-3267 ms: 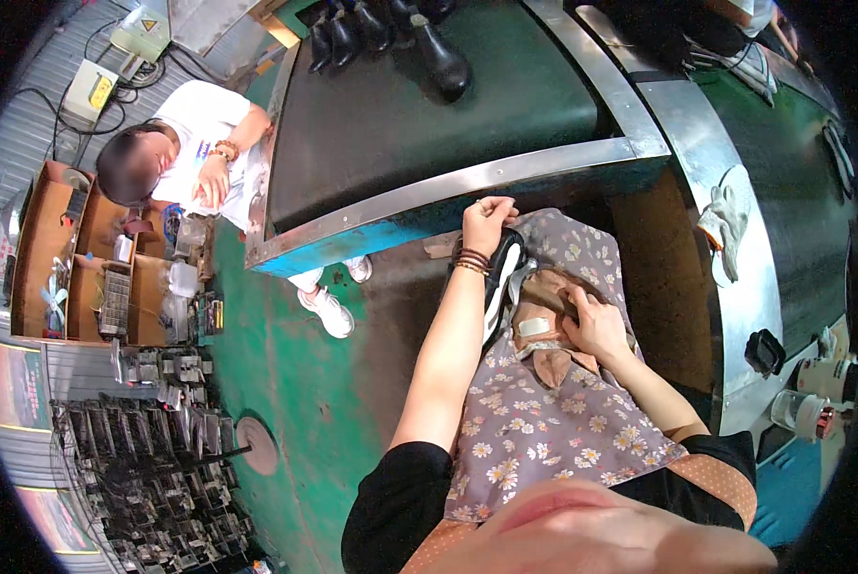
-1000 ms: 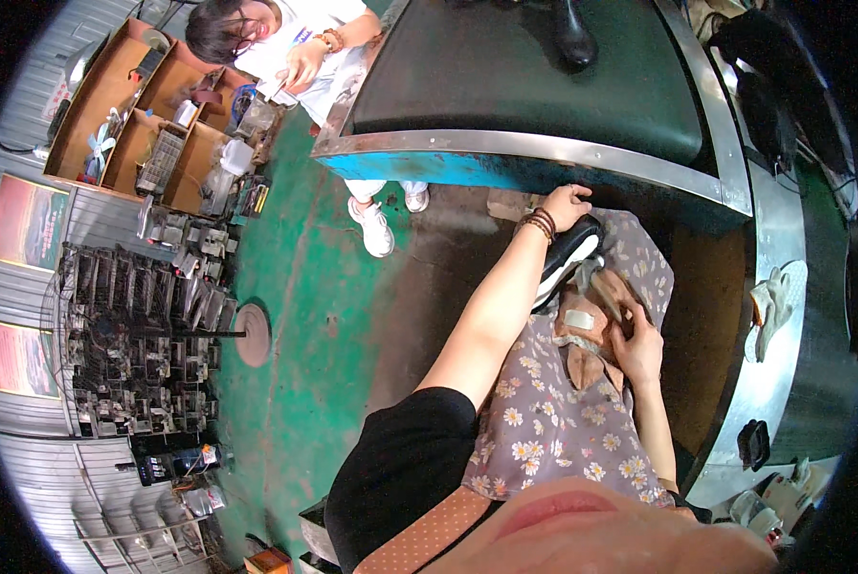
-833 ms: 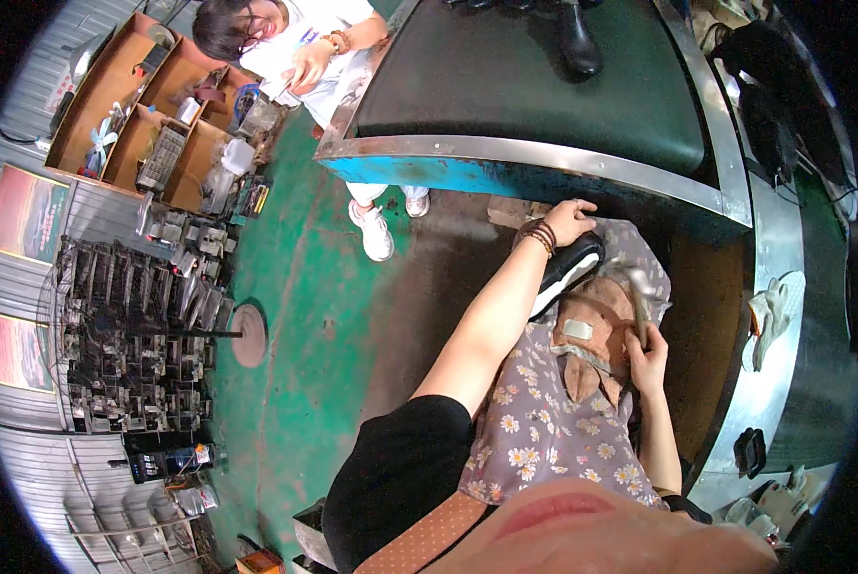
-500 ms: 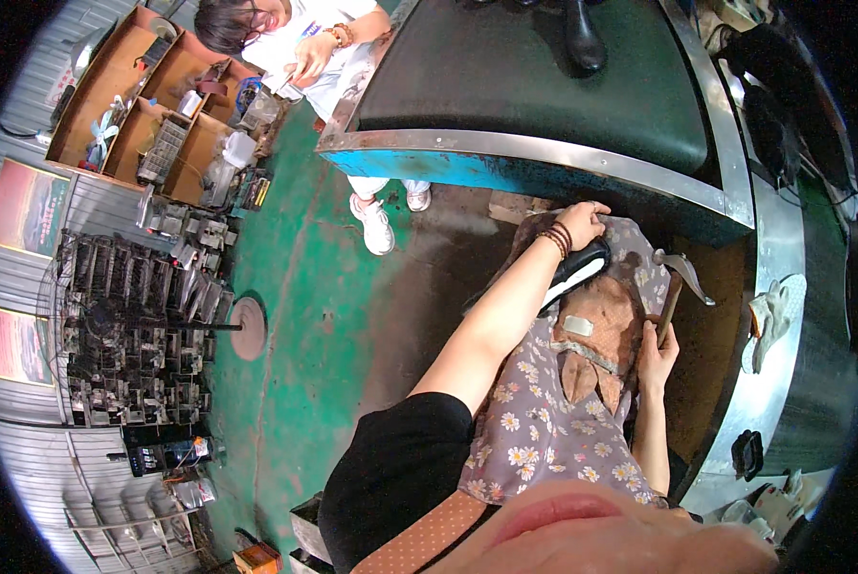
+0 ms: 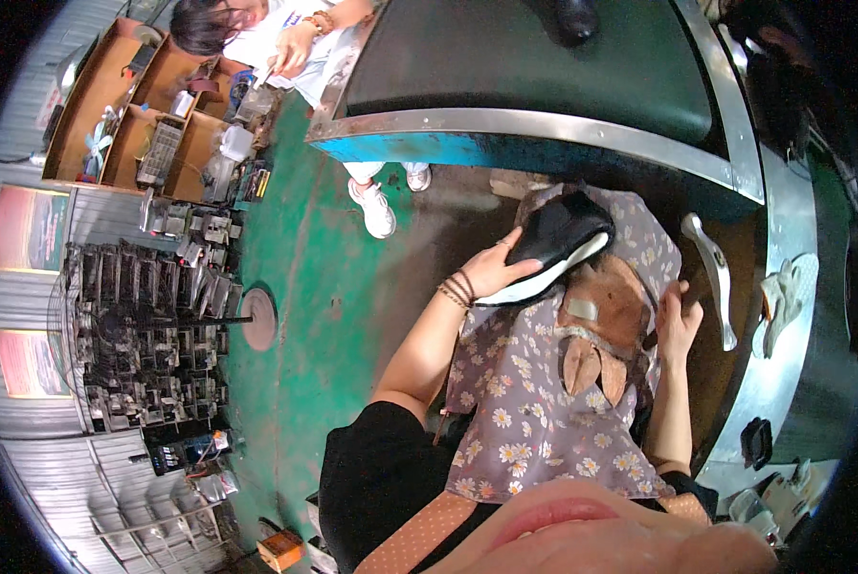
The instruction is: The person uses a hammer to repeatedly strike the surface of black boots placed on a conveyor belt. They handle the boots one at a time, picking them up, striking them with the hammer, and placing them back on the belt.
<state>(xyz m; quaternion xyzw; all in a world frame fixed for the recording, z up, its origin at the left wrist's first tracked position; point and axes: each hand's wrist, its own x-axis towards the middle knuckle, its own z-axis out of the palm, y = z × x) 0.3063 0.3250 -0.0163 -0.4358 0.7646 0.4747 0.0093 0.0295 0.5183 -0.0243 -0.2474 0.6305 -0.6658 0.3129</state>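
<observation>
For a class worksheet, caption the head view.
Left hand grips a black shoe over a floral apron; right hand holds a hammer.

Sleeves (image 5: 376,469): black, short, both arms.
Apron (image 5: 524,416): grey-mauve cloth, printed white daisies, yellow centres.
Shoulder straps (image 5: 417,534): peach, pale polka dots.
Bracelets (image 5: 457,290): dark, slim, several strands, above left hand (image 5: 494,272).

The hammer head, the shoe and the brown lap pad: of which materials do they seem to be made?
Hammer head: metal, likely steel; it has a silvery shine.
Shoe: black upper perhaps leather or synthetic, smooth-looking; sole edge probably rubber or foam, evenly white.
Brown lap pad: maybe worn leather, dull and blotchy.
</observation>
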